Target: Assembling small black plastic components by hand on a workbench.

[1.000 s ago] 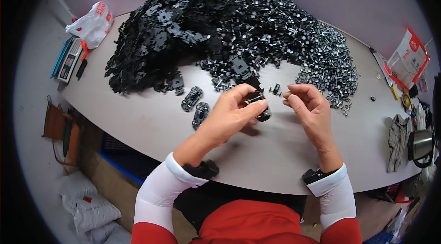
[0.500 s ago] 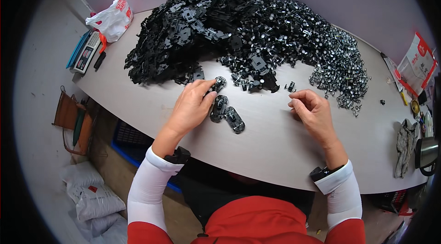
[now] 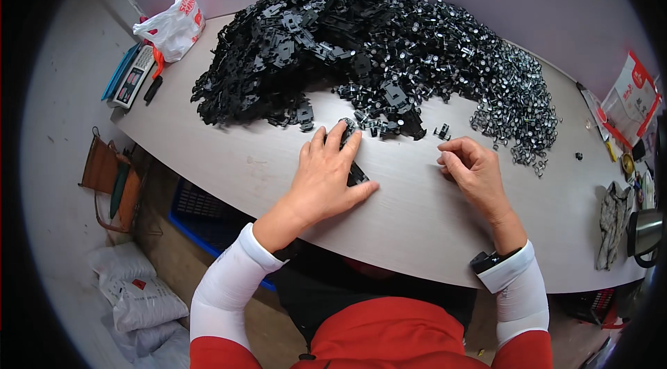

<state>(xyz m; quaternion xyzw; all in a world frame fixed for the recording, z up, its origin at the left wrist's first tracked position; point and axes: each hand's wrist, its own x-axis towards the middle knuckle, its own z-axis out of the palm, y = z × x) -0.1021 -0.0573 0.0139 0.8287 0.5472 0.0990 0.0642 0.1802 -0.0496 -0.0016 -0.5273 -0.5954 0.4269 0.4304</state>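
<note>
Head view: left hand (image 3: 325,178) lies flat, fingers spread, pressing black parts (image 3: 356,173) onto the table (image 3: 417,223); their long axis runs away from the body. Right hand (image 3: 472,173), curled loosely with nothing visibly held, rests well apart to the right.

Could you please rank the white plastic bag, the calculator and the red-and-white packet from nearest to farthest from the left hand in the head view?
From the left hand:
1. White plastic bag, at the table's far left corner.
2. Calculator, just left of the bag at the table's left end; too close to call against the bag.
3. Red-and-white packet, far right, clearly farthest.
</note>
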